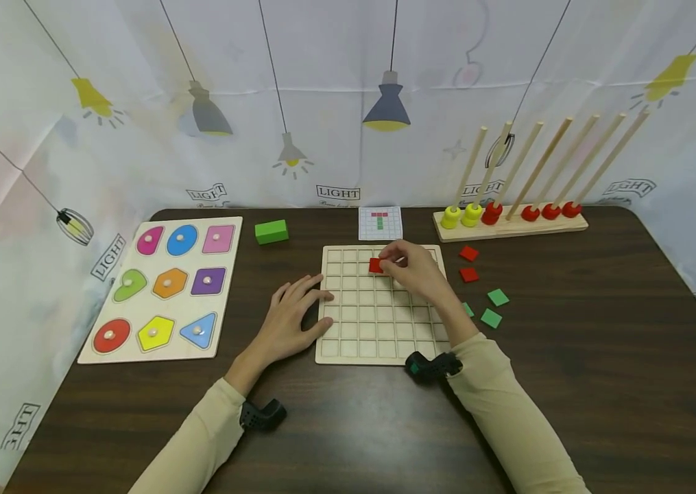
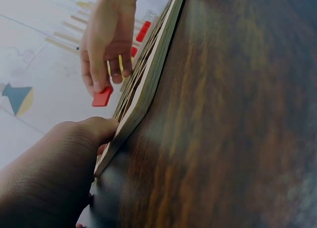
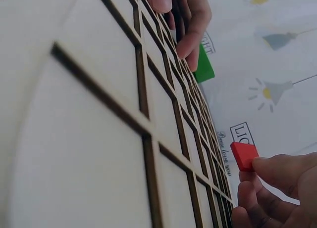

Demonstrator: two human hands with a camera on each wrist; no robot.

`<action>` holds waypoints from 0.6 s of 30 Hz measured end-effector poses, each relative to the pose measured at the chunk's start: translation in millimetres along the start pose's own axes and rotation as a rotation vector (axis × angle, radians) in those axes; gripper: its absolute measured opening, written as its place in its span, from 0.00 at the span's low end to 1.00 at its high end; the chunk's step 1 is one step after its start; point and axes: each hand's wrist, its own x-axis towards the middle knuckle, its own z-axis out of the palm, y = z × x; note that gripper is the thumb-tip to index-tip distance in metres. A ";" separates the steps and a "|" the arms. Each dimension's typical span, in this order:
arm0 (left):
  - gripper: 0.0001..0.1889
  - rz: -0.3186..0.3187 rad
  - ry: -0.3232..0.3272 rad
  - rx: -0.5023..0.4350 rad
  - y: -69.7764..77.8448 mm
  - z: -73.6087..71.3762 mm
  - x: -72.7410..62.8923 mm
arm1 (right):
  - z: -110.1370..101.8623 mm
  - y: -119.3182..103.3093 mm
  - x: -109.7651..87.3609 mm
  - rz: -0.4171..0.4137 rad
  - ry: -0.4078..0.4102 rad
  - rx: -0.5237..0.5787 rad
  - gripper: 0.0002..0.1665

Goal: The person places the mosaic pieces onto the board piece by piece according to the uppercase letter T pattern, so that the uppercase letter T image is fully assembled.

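Between thumb and fingers my right hand (image 1: 412,271) pinches a red square tile (image 1: 375,265), held just above the upper part of a wooden grid board (image 1: 356,315). The right wrist view shows the tile (image 3: 243,156) tilted and clear of the grid. My left hand (image 1: 292,312) rests at the board's left edge, fingers spread, with thumb and fingertips on the rim. Two more red tiles (image 1: 469,275) and several green tiles (image 1: 491,318) lie on the table right of the board, one green tile partly hidden by my right arm.
Behind the board lies a pattern card (image 1: 380,224) with red and green squares. A shape puzzle board (image 1: 224,274) is at left, and a green block (image 1: 271,232) sits near it. At back right stands a peg rack (image 1: 511,230) with yellow and red rings.
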 end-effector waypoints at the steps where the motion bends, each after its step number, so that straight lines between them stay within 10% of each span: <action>1: 0.20 0.001 0.001 0.001 -0.1 0.1 0.1 | 1.1 -0.5 1.1 0.001 0.001 0.001 0.10; 18: 0.20 0.000 -0.004 0.010 1.1 -1.0 -0.1 | 17.9 -6.7 13.2 0.010 -0.007 -0.073 0.09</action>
